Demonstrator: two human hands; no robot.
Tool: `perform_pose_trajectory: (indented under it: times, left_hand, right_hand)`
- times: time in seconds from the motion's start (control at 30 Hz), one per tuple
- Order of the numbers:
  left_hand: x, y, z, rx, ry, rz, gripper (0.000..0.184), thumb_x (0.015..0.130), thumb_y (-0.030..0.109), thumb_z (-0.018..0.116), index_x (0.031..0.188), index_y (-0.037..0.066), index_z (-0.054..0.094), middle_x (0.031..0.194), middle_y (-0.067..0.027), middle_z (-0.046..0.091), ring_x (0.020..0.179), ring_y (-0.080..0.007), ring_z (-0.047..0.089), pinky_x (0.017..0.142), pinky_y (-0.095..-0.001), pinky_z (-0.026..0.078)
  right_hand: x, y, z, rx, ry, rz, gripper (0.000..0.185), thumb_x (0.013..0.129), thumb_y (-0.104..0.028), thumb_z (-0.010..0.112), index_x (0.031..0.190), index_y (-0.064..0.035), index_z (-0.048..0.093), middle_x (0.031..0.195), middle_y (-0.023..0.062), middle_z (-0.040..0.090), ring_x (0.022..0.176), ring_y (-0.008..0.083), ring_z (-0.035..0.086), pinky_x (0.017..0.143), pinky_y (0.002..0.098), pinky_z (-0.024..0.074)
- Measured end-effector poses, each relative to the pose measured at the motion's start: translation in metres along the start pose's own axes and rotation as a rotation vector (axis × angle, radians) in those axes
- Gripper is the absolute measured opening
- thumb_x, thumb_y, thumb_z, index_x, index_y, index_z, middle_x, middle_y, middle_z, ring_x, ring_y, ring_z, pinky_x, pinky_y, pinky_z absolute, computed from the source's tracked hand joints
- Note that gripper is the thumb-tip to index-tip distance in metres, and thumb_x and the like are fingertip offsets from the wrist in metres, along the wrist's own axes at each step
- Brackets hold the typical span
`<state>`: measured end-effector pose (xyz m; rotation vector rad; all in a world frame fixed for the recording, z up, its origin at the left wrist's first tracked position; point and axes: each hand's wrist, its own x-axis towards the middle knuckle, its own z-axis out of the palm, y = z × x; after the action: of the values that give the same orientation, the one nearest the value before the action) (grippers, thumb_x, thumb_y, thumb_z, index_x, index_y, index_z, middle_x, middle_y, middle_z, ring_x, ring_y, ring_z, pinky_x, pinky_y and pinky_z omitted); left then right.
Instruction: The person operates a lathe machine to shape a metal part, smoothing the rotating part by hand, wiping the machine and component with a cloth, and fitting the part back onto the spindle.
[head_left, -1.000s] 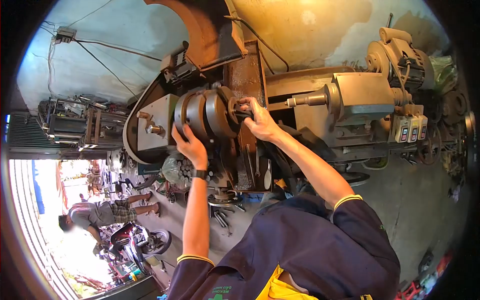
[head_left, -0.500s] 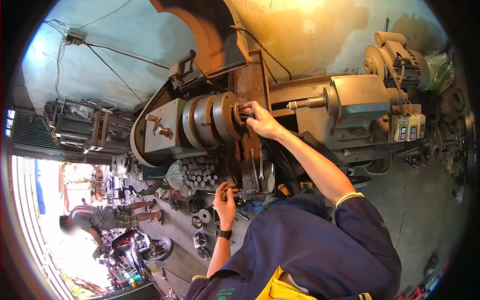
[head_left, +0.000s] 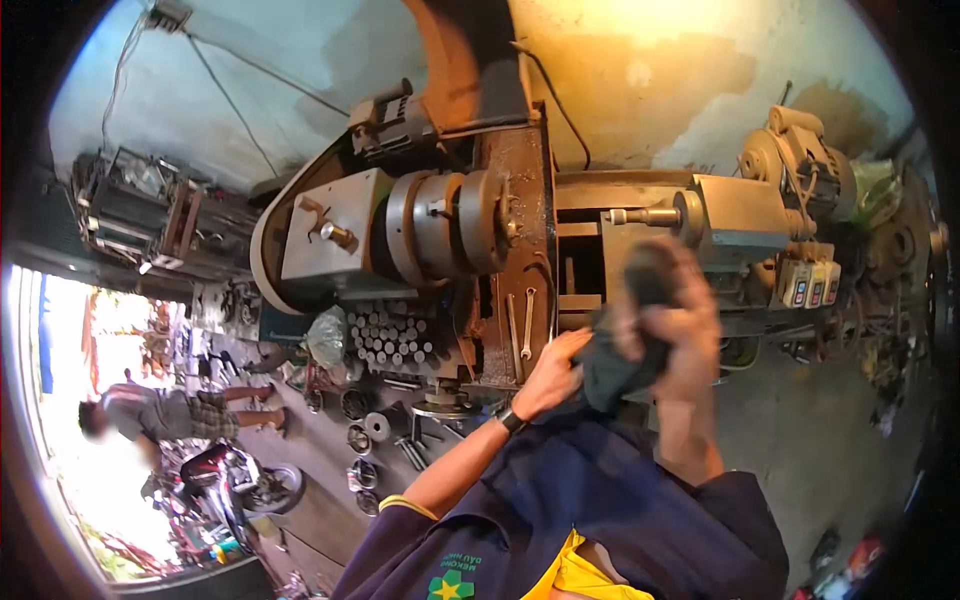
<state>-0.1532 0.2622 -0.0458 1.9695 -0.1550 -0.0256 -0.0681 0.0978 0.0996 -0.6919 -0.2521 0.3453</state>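
In front of my chest, a dark cloth (head_left: 622, 368) hangs bunched between my hands. My right hand (head_left: 685, 315), smeared by motion, grips the cloth, and part of it sticks up above the fingers. My left hand (head_left: 556, 374), with a black watch on the wrist, is closed at the cloth's left side; its fingertips are partly hidden. Beyond them stands a lathe-like machine with a thick round chuck (head_left: 484, 222) on the left. Facing it from the right is a tailstock spindle (head_left: 648, 216). Two wrenches (head_left: 528, 322) lie on the machine bed, left of the cloth.
Short metal cylinders (head_left: 390, 340) are stacked below the headstock (head_left: 335, 230). A switch box (head_left: 808, 283) and a motor (head_left: 800, 165) sit at the right. On the floor are metal rings (head_left: 360, 438). A person (head_left: 170, 412) is near a motorcycle (head_left: 240, 485) at far left.
My right hand has left the chuck and come back toward my body, and now holds the dark cloth. My left hand has moved right to the cloth. The view has shifted slightly.
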Motion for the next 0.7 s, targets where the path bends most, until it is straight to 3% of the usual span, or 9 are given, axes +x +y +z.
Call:
perform_pose_trajectory:
  times: [0.07, 0.13, 0.2, 0.27, 0.33, 0.37, 0.47, 0.6, 0.7]
  left_hand:
    - [0.012, 0.032, -0.025, -0.350, -0.086, -0.406, 0.028, 0.097, 0.017, 0.049, 0.101, -0.005, 0.066, 0.095, -0.0036, 0.068, 0.085, -0.0120, 0.061, 0.077, -0.0257, 0.049]
    - [0.003, 0.052, -0.040, -0.908, 0.115, -0.326, 0.026, 0.095, 0.015, 0.050, 0.103, -0.005, 0.065, 0.092, -0.0005, 0.067, 0.079, -0.0075, 0.056, 0.071, -0.0221, 0.046]
    - [-0.007, 0.062, -0.067, -0.603, 0.160, -0.113, 0.037, 0.086, 0.016, 0.061, 0.116, -0.006, 0.059, 0.110, -0.0072, 0.063, 0.087, -0.0124, 0.058, 0.079, -0.0264, 0.047]
    - [-0.020, 0.073, -0.085, -0.497, 0.171, 0.035, 0.078, 0.073, 0.014, 0.079, 0.139, -0.004, 0.044, 0.142, -0.0172, 0.045, 0.127, -0.0273, 0.047, 0.110, -0.0381, 0.036]
    - [-0.023, 0.078, -0.092, -0.316, 0.386, 0.105, 0.100, 0.069, 0.021, 0.087, 0.148, -0.003, 0.032, 0.149, -0.0207, 0.037, 0.141, -0.0315, 0.030, 0.119, -0.0402, 0.021]
    - [-0.038, 0.047, -0.089, -0.236, 0.595, 0.008, 0.106, 0.068, 0.029, 0.090, 0.149, -0.002, 0.029, 0.146, -0.0204, 0.040, 0.137, -0.0312, 0.038, 0.116, -0.0407, 0.028]
    - [-0.093, -0.022, -0.122, -0.114, 0.997, 0.102, 0.090, 0.064, 0.037, 0.089, 0.136, 0.002, 0.047, 0.132, -0.0157, 0.053, 0.122, -0.0318, 0.051, 0.104, -0.0449, 0.041]
    - [-0.125, -0.083, -0.179, 0.262, 1.554, 0.279, 0.052, 0.073, 0.015, 0.081, 0.120, 0.003, 0.063, 0.118, -0.0165, 0.066, 0.107, -0.0326, 0.061, 0.096, -0.0457, 0.045]
    - [-0.141, -0.137, -0.229, 0.107, 1.390, 0.230, 0.050, 0.075, 0.005, 0.076, 0.121, -0.001, 0.061, 0.124, -0.0188, 0.063, 0.113, -0.0348, 0.059, 0.100, -0.0453, 0.043]
  right_hand:
    - [-0.006, -0.016, -0.002, -0.252, 0.287, -0.277, 0.051, 0.089, -0.012, 0.063, 0.136, 0.0004, 0.047, 0.112, 0.0169, 0.064, 0.086, 0.0199, 0.065, 0.070, 0.0296, 0.0550]
    - [-0.006, -0.021, -0.044, -0.783, 0.190, -0.325, 0.052, 0.096, -0.020, 0.060, 0.142, -0.0002, 0.045, 0.132, 0.0173, 0.056, 0.120, 0.0250, 0.056, 0.103, 0.0386, 0.0447]
    - [-0.020, -0.003, -0.043, -0.800, 0.099, -0.132, 0.052, 0.101, -0.029, 0.056, 0.144, -0.0016, 0.044, 0.142, 0.0092, 0.050, 0.130, 0.0194, 0.046, 0.113, 0.0358, 0.0334]
    - [-0.048, 0.053, -0.094, -0.500, 0.117, 0.374, 0.050, 0.105, -0.036, 0.045, 0.143, -0.0037, 0.047, 0.140, 0.0062, 0.052, 0.126, 0.0155, 0.049, 0.109, 0.0326, 0.0374]
    - [-0.078, 0.112, -0.026, -0.192, 0.070, 0.240, 0.046, 0.104, -0.034, 0.049, 0.137, -0.0028, 0.050, 0.128, 0.0054, 0.057, 0.114, 0.0149, 0.054, 0.099, 0.0322, 0.0440]
    - [-0.066, 0.115, 0.012, -0.527, -0.124, 0.190, 0.052, 0.103, -0.043, 0.051, 0.133, -0.0019, 0.050, 0.117, 0.0046, 0.058, 0.103, 0.0151, 0.054, 0.089, 0.0318, 0.0469]
    - [-0.050, 0.132, 0.086, -0.892, -0.315, 0.544, 0.062, 0.094, -0.032, 0.069, 0.139, 0.0004, 0.042, 0.101, 0.0115, 0.065, 0.082, 0.0256, 0.063, 0.079, 0.0356, 0.0520]
    - [-0.030, 0.156, 0.144, -0.990, -0.556, -0.052, 0.067, 0.088, -0.016, 0.074, 0.143, 0.0019, 0.039, 0.125, 0.0239, 0.063, 0.115, 0.0312, 0.064, 0.095, 0.0371, 0.0506]
    - [0.001, 0.174, 0.139, -0.977, -0.448, -0.032, 0.044, 0.089, -0.009, 0.071, 0.129, 0.0001, 0.055, 0.111, 0.0184, 0.069, 0.102, 0.0242, 0.068, 0.089, 0.0336, 0.0541]
